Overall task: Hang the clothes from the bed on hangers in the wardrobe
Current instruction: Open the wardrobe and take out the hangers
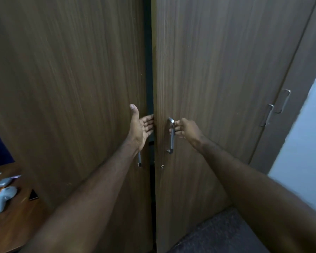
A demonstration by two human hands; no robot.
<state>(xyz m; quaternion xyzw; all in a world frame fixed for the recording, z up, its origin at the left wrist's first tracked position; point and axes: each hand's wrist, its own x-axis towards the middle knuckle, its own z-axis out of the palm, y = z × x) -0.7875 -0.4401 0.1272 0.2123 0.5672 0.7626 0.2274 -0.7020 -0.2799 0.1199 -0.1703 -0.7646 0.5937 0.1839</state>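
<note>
Nearest the camera, two bare forearms are stretching forward and converging on the wardrobe doors. Below them on the right, a dark floor (217,234) is showing. At the lower left, a wooden surface (16,225) is carrying a white controller (4,199), a smaller grey device (4,182) just behind it and a flat dark object (33,194) near the foot of the door. Farther out, the left grip (140,126) is standing released, palm turned sideways, thumb pointing up and fingers fairly straight. Its fingertips (150,123) are reaching into the dark gap (148,70) between the two doors; which door edge they are touching cannot be told. Its wrist is covering most of the left door handle (139,161), whose lower end is peeking out beneath. The right grip (184,127) is grasping the right door handle (171,136), fingers curling round the upper part of the metal bar. A small keyhole (162,166) is sitting just below that handle. The wardrobe is standing directly ahead, its left door (71,79) and right door (217,70) filling most of the view and standing slightly ajar. Beyond, to the right, two more handles (267,115) are showing on further doors, and a pale wall (306,143) is running past them.
</note>
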